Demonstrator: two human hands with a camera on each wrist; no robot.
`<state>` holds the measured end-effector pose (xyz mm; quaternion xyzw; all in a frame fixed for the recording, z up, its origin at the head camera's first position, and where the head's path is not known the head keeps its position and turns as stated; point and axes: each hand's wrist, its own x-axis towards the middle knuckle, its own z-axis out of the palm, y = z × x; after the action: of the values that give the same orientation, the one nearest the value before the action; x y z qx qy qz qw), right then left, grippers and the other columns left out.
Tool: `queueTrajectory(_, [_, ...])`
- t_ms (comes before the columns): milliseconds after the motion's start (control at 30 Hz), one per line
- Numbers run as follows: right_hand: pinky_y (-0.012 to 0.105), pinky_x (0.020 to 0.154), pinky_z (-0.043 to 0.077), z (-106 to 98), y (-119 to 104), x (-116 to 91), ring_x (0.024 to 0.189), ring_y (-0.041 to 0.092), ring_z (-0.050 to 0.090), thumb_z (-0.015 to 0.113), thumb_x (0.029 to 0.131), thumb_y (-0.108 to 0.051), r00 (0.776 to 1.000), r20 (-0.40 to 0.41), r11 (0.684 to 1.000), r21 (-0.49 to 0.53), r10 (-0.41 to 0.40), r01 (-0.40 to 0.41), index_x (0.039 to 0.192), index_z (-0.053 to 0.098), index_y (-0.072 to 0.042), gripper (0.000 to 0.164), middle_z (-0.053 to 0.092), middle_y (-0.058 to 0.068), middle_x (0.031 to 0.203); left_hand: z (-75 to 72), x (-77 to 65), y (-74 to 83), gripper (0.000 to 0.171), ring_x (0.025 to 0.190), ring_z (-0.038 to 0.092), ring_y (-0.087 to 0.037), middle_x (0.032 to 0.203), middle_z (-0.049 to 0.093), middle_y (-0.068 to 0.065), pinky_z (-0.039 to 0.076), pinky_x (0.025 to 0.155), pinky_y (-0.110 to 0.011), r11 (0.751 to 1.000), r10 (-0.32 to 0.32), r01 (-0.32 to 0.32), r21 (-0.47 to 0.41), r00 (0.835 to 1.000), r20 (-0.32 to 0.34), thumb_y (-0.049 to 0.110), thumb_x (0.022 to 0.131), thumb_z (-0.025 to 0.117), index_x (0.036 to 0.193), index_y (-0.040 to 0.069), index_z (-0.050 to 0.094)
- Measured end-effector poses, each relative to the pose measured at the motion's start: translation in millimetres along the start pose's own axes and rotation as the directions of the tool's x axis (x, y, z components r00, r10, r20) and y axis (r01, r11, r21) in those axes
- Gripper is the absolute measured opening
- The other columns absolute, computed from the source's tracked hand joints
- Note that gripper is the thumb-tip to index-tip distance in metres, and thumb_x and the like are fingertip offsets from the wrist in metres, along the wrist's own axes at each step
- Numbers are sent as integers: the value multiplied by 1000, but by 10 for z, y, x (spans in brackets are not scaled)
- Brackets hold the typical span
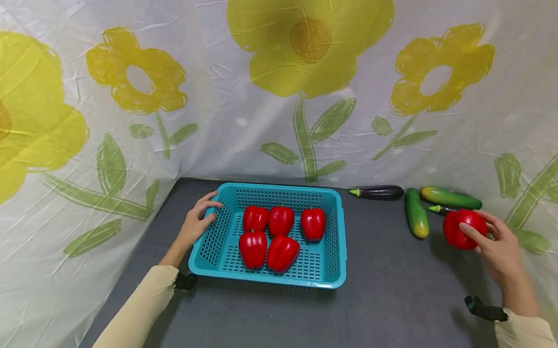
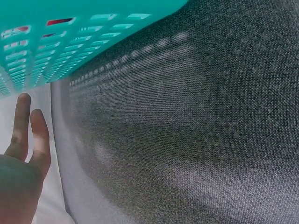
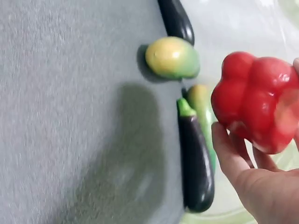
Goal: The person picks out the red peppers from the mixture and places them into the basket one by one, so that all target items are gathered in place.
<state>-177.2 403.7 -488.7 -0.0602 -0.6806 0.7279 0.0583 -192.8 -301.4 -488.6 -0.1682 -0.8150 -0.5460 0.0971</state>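
My right hand (image 1: pixel 500 248) grips a red bell pepper (image 1: pixel 463 229) at the far right, fingers and thumb around its sides. The right wrist view shows this pepper (image 3: pixel 254 100) raised above the table, its lobed end toward the camera. At the left rim of a blue-green perforated basket (image 1: pixel 267 281) is my left hand (image 1: pixel 197 223), its fingers loosely extended over the edge. Two outstretched fingers (image 2: pixel 39 133) show below the basket wall (image 2: pixel 88 28) in the left wrist view. Several red bell peppers (image 1: pixel 252 249) lie inside the basket.
An eggplant (image 1: pixel 380 192) lies by the back edge of the dark table (image 1: pixel 263 324). Beside it are two green-and-yellow cucumbers (image 1: pixel 416 213) and a second eggplant (image 3: pixel 196 163), partly hidden by the held pepper in the head view. A flowered curtain (image 1: pixel 224 140) hangs behind.
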Motion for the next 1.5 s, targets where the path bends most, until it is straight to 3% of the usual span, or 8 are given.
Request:
queueTrajectory(167, [24,67,56,157,-36,-6,103,10,53,67,97,-4,996,83,999,-31,-34,37,137,56,-18,44,52,-2,121,1,-2,2,27,140,25,-56,152,31,-38,25,101,-73,1000,1,-1,6,1000,-4,-17,94,50,119,-20,60])
queueTrajectory(333, [30,66,58,300,-42,2,105,12,57,63,98,2,982,161,995,34,-95,91,141,53,-11,47,53,2,123,7,4,-2,26,140,26,-56,153,32,-35,25,101,-75,1000,12,-12,19,1000,-6,-17,94,50,118,-20,60])
queueTrajectory(467, [33,67,58,380,-29,4,106,13,58,58,100,4,968,221,991,88,-119,102,146,50,-14,50,51,4,126,12,11,1,26,140,27,-57,152,33,-37,25,100,-75,1000,19,-19,22,1000,-8,-18,94,50,117,-20,60])
queueTrajectory(633, [34,70,58,463,0,10,105,15,60,53,102,4,958,248,982,156,-146,109,148,51,-16,50,54,4,126,6,12,-27,25,139,28,-57,151,33,-37,26,99,-75,1000,23,-22,12,1000,-14,-17,93,50,116,-18,61])
queueTrajectory(833, [37,74,58,586,17,24,104,20,62,43,104,4,936,295,943,319,-193,94,145,50,-10,44,50,8,129,-9,20,-132,23,139,27,-55,152,33,-36,25,97,-78,1000,28,-28,8,1000,-13,-13,94,51,116,-17,60])
queueTrajectory(967, [37,77,58,693,-4,37,114,20,55,45,104,0,942,292,931,361,-167,53,144,46,-12,42,45,7,135,-6,16,-115,23,140,27,-54,151,32,-37,24,98,-78,1000,18,-18,7,1000,-11,-13,95,52,116,-18,60])
queueTrajectory(1200, [32,75,57,860,-47,93,115,19,48,61,100,-2,982,184,973,229,-50,7,143,45,-19,49,42,3,133,17,32,-24,25,140,26,-56,152,33,-36,25,100,-75,999,17,-17,29,1000,2,-16,95,51,118,-19,61])
queueTrajectory(1500, [29,80,56,1002,-131,114,115,20,48,66,98,-4,970,244,996,90,-6,-16,139,48,-20,47,45,4,131,7,13,-12,24,140,27,-56,151,32,-38,26,99,-75,1000,18,-18,23,1000,-4,-17,94,50,116,-19,60])
